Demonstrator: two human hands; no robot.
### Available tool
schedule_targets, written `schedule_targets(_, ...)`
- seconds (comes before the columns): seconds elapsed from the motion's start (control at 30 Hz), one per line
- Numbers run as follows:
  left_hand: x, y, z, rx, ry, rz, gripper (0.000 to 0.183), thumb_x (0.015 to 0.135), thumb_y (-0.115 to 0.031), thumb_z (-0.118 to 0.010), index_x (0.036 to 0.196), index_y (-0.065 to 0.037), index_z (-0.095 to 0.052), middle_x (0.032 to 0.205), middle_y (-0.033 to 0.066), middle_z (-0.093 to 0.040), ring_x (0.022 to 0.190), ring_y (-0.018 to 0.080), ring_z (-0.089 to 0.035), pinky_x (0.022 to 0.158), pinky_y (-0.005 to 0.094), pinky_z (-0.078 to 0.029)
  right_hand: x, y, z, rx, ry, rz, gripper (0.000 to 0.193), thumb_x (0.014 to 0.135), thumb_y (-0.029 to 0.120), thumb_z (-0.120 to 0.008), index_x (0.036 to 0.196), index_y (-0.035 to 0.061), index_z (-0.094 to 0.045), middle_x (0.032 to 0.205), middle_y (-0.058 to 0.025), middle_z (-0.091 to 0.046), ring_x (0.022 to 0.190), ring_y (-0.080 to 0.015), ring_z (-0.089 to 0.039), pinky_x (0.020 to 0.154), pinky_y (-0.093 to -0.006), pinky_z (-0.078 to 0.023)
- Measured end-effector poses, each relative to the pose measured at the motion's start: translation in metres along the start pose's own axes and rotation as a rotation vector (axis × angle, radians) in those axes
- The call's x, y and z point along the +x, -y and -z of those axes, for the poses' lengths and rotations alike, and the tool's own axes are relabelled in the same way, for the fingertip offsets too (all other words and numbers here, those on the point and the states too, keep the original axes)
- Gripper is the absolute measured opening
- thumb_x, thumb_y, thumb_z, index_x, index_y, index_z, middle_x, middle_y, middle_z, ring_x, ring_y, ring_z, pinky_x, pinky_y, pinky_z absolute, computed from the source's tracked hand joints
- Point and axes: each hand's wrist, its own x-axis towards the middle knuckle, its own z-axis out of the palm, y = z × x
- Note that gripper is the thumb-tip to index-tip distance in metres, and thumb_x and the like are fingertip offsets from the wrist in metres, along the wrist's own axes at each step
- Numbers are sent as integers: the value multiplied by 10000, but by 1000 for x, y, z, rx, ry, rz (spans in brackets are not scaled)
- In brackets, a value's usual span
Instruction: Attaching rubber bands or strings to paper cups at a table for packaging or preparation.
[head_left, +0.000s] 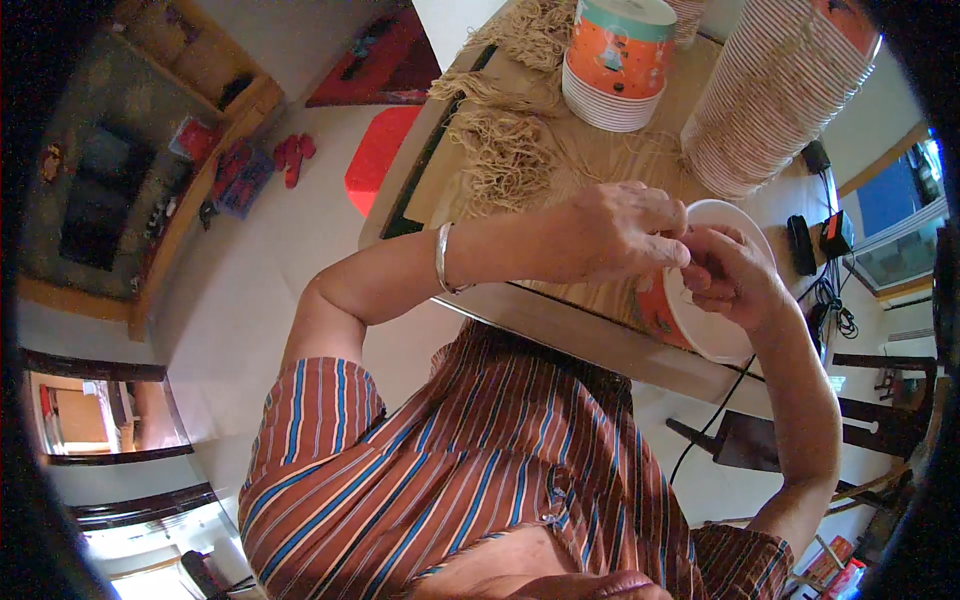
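An orange paper cup with a white inside is held over the near edge of the wooden table. My left hand pinches at the cup's rim, its fingers closed on the edge; a silver bangle sits on that wrist. My right hand grips the cup from the right, fingers curled over the rim. What is pinched between the fingertips is too small to tell. Bundles of tan string lie on the table just beyond my left hand.
A short stack of orange paper cups stands at the table's far side, and a long ribbed stack of cups lies to its right. Black chargers and cables rest at the right edge. A dark chair stands at the right.
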Motion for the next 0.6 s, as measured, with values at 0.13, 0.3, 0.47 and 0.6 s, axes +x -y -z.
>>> schedule_targets(0.13,8,3,4,70,35,-151,150,787,-148,-666,915,-85,-621,912,85,-604,808,255,-616,687,359,-525,-2,-3,4,24,54,-4,175,937,217,-500,899,60,-566,568,17,-451,375,-40,-333,312,-198,-242)
schedule_targets(0.3,24,5,8,158,149,-347,117,761,-139,-658,853,-98,-600,884,38,-563,810,209,-599,691,321,-517,2,-6,14,36,112,-24,213,962,261,-454,892,81,-545,550,28,-428,361,-41,-324,303,-197,-255)
schedule_targets(0.47,37,4,8,152,235,-477,107,701,-171,-616,766,-108,-557,818,9,-493,789,160,-556,670,293,-495,8,-5,21,57,150,-100,199,966,260,-439,883,105,-533,532,33,-424,339,-48,-335,285,-201,-250)
schedule_targets(0.6,47,3,8,129,306,-560,110,701,-191,-605,728,-114,-532,795,3,-478,772,151,-538,654,282,-480,18,-10,30,17,146,-167,174,969,249,-442,948,106,-540,545,22,-471,341,-59,-403,260,-213,-270)
